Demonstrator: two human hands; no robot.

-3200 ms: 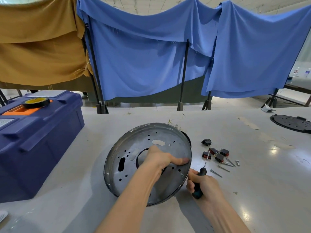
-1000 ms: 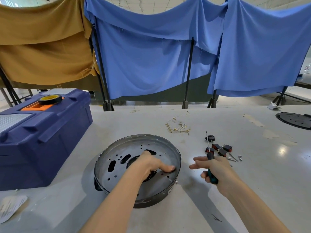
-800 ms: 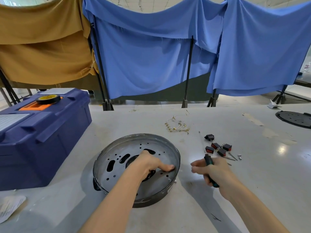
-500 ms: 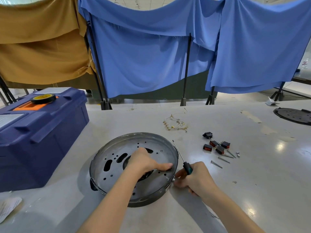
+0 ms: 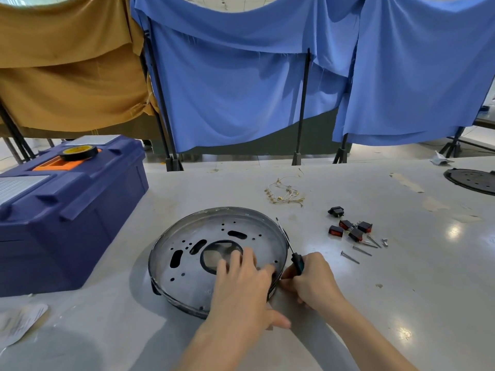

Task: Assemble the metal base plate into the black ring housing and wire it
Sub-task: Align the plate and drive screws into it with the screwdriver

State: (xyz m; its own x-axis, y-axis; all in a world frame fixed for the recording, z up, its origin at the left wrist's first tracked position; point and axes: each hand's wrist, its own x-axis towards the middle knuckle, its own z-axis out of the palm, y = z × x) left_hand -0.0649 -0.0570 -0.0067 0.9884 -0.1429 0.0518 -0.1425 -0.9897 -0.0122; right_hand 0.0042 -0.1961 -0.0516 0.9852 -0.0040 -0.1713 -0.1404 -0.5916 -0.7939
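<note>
Round perforated metal base plate [image 5: 187, 274] looks stiff, light, slick: hold by rim. Fingers: left hand [image 5: 241, 287] flat, pressing it; right hand [image 5: 314, 283] curled round black-teal screwdriver [image 5: 297, 263].

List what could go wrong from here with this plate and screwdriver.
1. The right hand grips the screwdriver while its fingers sit at the metal plate rim; the shaft might slip or scratch.
2. The left hand presses only the near side, so the plate may tilt in the black ring housing.
3. The loose screws nearby could scatter.
</note>
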